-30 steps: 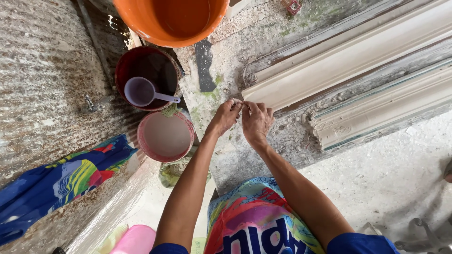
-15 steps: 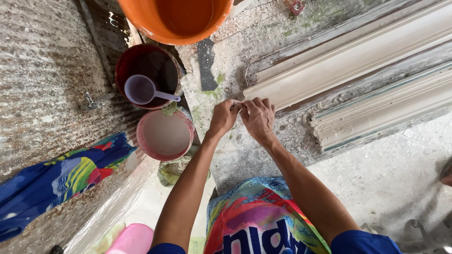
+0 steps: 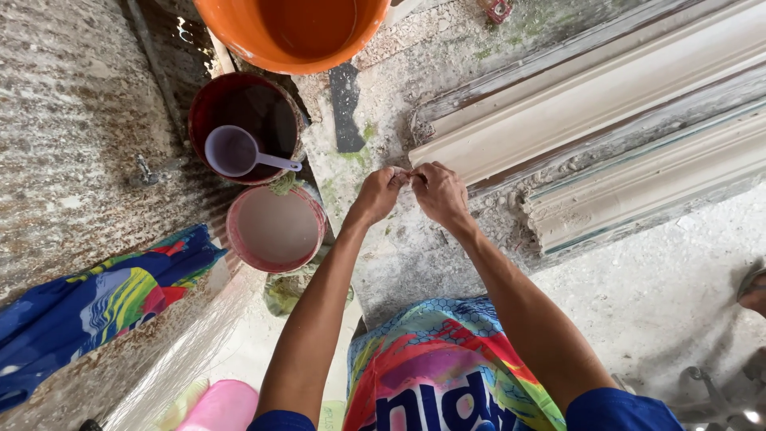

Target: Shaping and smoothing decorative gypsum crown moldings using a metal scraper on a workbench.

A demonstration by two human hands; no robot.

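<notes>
Two hands meet at the near end of a long white moulding (image 3: 590, 104) on the rough bench (image 3: 399, 255). Left hand (image 3: 381, 194) and right hand (image 3: 437, 191) touch at the fingertips, pinching something tiny between them; it is too small to make out. Each grip is closed on that little bit. It looks light and thin, maybe crumbly, so a soft pinch at its edge seems best. Left of the hands sit a pink bucket (image 3: 275, 227) of pale mix, a dark red bucket (image 3: 243, 124) with a scoop (image 3: 239, 152), and an orange tub (image 3: 295, 32) farther off.
</notes>
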